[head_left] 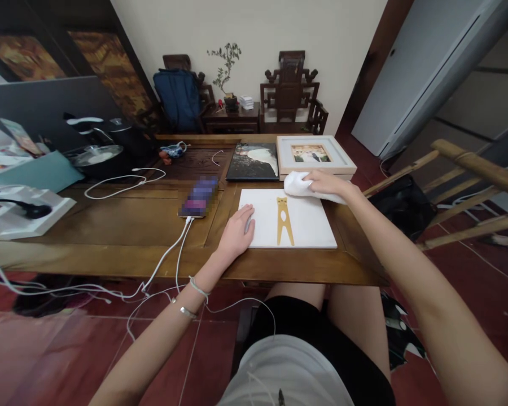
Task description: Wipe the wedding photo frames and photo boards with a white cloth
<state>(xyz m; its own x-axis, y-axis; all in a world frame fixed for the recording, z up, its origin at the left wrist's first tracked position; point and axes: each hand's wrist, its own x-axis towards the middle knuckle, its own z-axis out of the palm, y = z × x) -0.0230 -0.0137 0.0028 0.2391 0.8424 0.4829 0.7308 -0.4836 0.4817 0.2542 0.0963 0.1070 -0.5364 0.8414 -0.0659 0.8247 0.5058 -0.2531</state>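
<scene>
A white rectangular board (258,217) lies flat near the table's front edge. On its middle rests a flat yellow cat-shaped piece (284,210) with two long legs and an oval hole. My left hand (237,230) lies on the board's left edge, fingers stretched out and holding nothing. At the board's far right corner, my right hand (324,183) grips a bunched white cloth (297,183); part of the cloth trails under the palm toward the wrist. The right fingertips press into its folds.
Behind the board are a dark picture panel (253,162) and a framed photo (311,153). Left stand a phone (200,196) with white cables, a power strip (34,211), a teal box (55,172) and a pot (99,159). A bamboo chair (469,163) stands at right.
</scene>
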